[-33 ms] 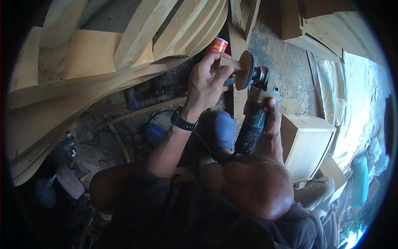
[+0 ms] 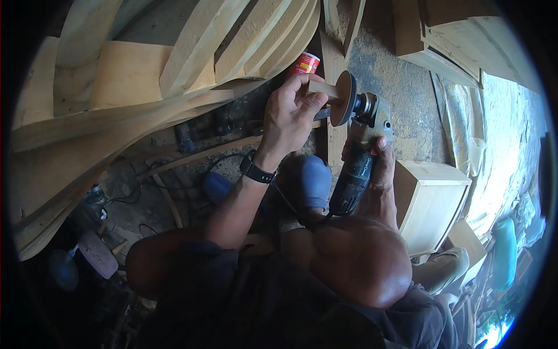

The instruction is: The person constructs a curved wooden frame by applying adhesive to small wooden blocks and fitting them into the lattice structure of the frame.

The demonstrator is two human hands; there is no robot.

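My left hand, with a dark watch on its wrist, pinches a small flat wooden block between thumb and fingers. The block's far end meets the face of a round brown sanding disc; whether the disc is spinning cannot be made out. That disc is mounted on a dark angle grinder, whose body points down towards my lap. My right hand is wrapped round the grinder just below its metal head, thumb on top; most of its fingers are hidden behind the tool.
Large curved wooden ribs and planks fill the upper left. A red can stands beyond my left hand. Pale wooden boxes sit at the right, near a teal object. Cables and wood strips lie on the floor.
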